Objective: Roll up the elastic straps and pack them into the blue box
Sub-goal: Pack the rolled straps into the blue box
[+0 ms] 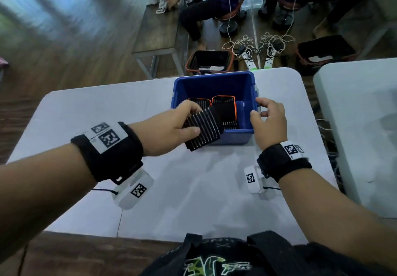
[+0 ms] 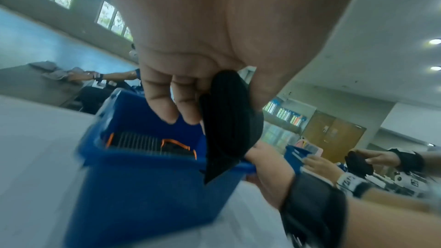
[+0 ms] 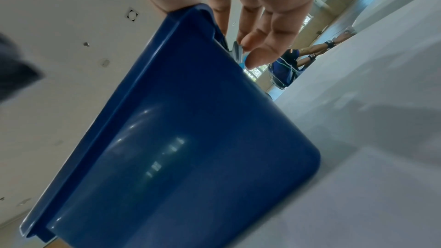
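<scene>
The blue box (image 1: 214,82) stands on the white table (image 1: 193,190) near its far edge. Inside lie several black straps with orange edging (image 1: 223,108). My left hand (image 1: 190,120) grips a rolled black ribbed strap (image 1: 202,130) over the box's near left rim, thumb on top and fingers under it. In the left wrist view the strap (image 2: 229,120) hangs from the left hand (image 2: 190,101) just above the box (image 2: 148,186). My right hand (image 1: 261,110) holds the box's near right corner, thumb on the rim. In the right wrist view its fingers (image 3: 262,44) reach along the box (image 3: 190,139) side.
A second white table (image 1: 354,125) stands close on the right. On the floor beyond are two black bins with orange trim (image 1: 209,61), power strips and tangled cables (image 1: 257,46), a low bench (image 1: 159,35) and seated people.
</scene>
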